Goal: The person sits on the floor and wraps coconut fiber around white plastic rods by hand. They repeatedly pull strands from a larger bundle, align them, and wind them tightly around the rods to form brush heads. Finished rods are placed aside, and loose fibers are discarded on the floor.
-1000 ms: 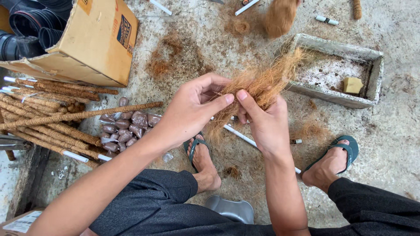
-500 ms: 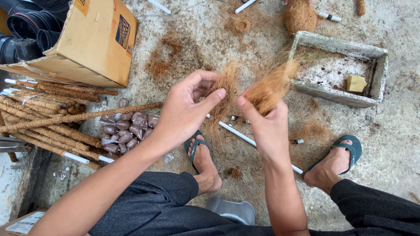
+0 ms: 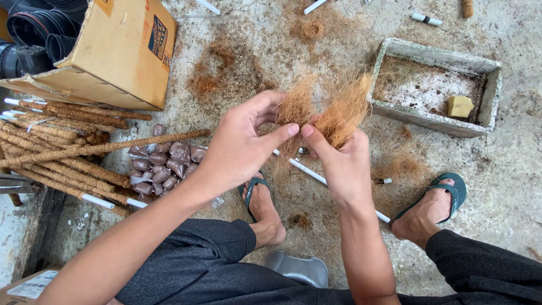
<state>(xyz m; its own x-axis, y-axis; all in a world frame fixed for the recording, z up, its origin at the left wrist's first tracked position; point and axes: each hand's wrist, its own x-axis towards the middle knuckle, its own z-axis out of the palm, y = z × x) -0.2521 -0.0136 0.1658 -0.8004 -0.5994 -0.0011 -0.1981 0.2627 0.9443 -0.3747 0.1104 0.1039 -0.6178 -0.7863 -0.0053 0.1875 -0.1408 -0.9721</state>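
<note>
Between the knees, above the concrete floor, a tuft of reddish-brown coconut fibre is pinched shut by the left hand and right hand; a bare white plastic tube lies beneath, seemingly unwrapped; many fibre-wrapped brown sticks are stacked at left, seemingly finished.

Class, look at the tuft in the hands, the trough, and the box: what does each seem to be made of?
Tuft: loose, wiry brown plant fibre, probably coconut husk; matte, frayed strands. Trough: looks like cast concrete or stone; grey, rough, thick walls. Box: brown corrugated cardboard, matte, with folded flaps.
</note>
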